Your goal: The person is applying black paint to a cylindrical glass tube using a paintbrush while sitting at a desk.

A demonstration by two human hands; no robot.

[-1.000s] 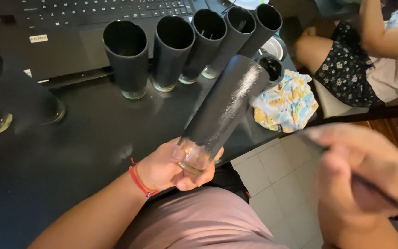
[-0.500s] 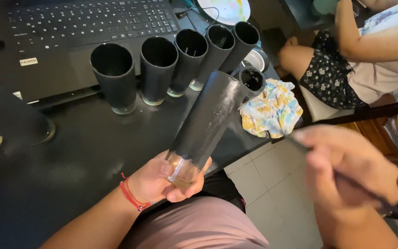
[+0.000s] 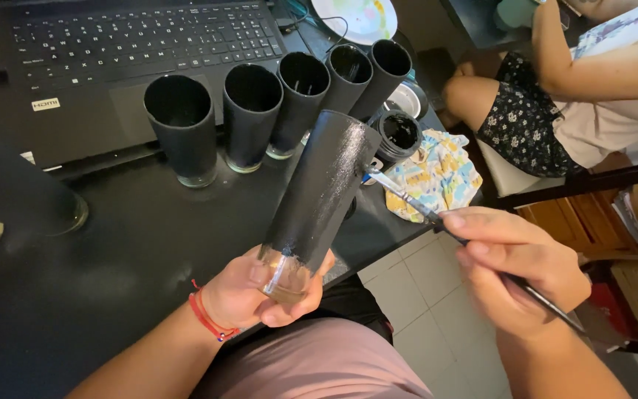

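Since before, the right hand (image 3: 522,270), gripping the paintbrush (image 3: 437,219), brought its tip to the black-painted glass (image 3: 323,196) the left hand (image 3: 252,292) grasps.

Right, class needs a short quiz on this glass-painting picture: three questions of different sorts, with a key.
1. True or false: the left hand grips the black-painted glass by its clear base.
2. Which thing does the right hand hold? A) the paintbrush B) the patterned cloth C) the paint pot
3. Fill in: behind the row of glasses on the black table lies an open ____.

Key: 1 true; 2 A; 3 laptop.
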